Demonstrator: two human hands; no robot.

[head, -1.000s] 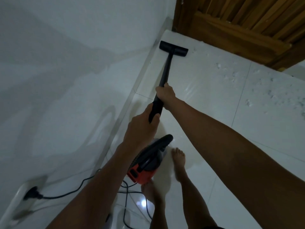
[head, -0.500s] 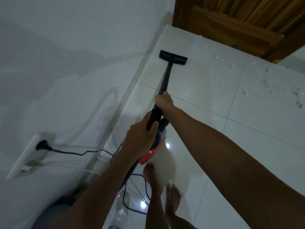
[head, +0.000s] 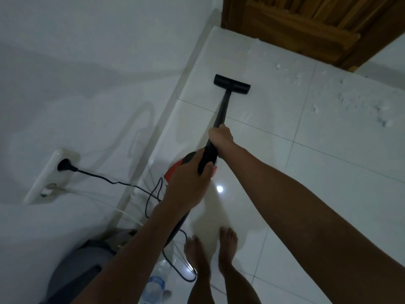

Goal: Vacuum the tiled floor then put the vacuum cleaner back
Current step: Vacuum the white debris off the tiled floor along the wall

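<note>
Near the left wall, on the white tiled floor (head: 328, 172), the vacuum cleaner's (head: 210, 157) black floor nozzle (head: 231, 84) is lying flat on a far tile. The right hand (head: 221, 137) is gripping the black wand (head: 222, 108), fingers curled round it. Just nearer, the left hand (head: 188, 183) is wrapping its fingers round the same wand's lower end, covering most of the red body. A black cord (head: 114, 182) is running left to a wall socket (head: 51, 176). White crumbs (head: 359, 102) are lying far right, before the wooden door (head: 306, 23).
</note>
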